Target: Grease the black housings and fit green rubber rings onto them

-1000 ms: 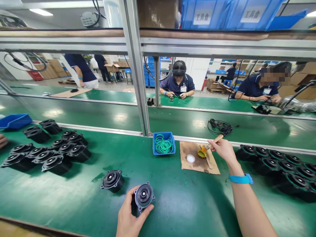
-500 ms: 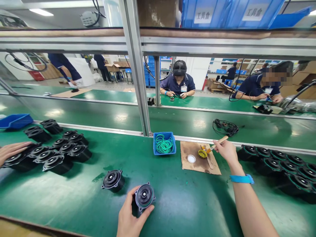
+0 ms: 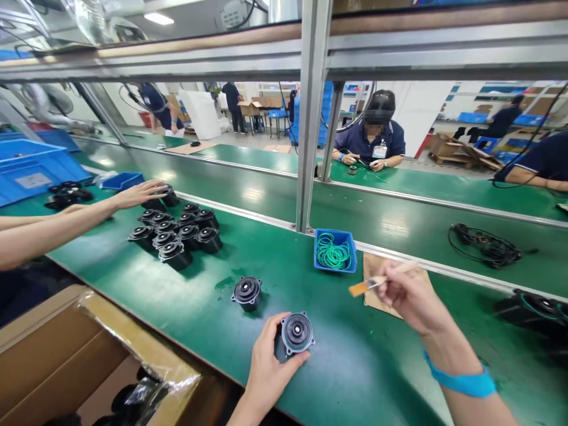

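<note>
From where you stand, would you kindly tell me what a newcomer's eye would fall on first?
Probably the orange-bristled brush in the right grip, right of centre. Next comes the round black part in the left grip, at lower centre. Bright green rings in the blue bin beside the metal post also stand out.

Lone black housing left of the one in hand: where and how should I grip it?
I'd grip the lone housing around its body, just under the eared flange, from the left: it stands upright, flange up, with the left hand close on its right.
</note>
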`<action>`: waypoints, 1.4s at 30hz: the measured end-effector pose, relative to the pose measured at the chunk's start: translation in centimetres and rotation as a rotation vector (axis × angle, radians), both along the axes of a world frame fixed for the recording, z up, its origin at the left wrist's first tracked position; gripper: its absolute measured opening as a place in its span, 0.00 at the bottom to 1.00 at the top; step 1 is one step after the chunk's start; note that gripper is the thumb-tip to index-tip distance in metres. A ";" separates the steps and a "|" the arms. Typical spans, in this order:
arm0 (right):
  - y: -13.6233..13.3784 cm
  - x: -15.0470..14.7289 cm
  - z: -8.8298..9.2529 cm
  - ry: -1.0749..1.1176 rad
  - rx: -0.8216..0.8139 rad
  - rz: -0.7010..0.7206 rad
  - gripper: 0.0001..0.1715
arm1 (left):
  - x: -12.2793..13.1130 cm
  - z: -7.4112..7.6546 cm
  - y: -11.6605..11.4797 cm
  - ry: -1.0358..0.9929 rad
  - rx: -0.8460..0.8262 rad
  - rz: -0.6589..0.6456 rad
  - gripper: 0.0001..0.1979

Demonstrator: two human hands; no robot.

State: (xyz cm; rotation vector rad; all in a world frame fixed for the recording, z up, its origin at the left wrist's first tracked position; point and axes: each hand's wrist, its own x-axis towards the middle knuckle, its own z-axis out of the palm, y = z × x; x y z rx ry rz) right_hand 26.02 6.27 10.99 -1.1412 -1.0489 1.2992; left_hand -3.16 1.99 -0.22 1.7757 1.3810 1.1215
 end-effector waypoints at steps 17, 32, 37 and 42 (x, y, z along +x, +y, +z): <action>-0.4 -6.8 -4.1 -0.072 -0.237 0.408 0.31 | 0.2 0.3 -0.1 -0.045 -0.032 -0.041 0.28; -1.1 -7.1 -2.7 -0.206 0.019 0.253 0.29 | -0.1 0.6 -0.3 -0.074 0.123 -0.060 0.29; -2.5 -7.3 -1.6 -0.376 0.191 0.040 0.28 | 0.0 0.5 -0.7 -0.032 0.304 0.022 0.26; -3.8 -7.9 -0.7 -0.643 0.399 -0.005 0.31 | 0.2 1.2 -1.0 0.046 0.441 0.052 0.22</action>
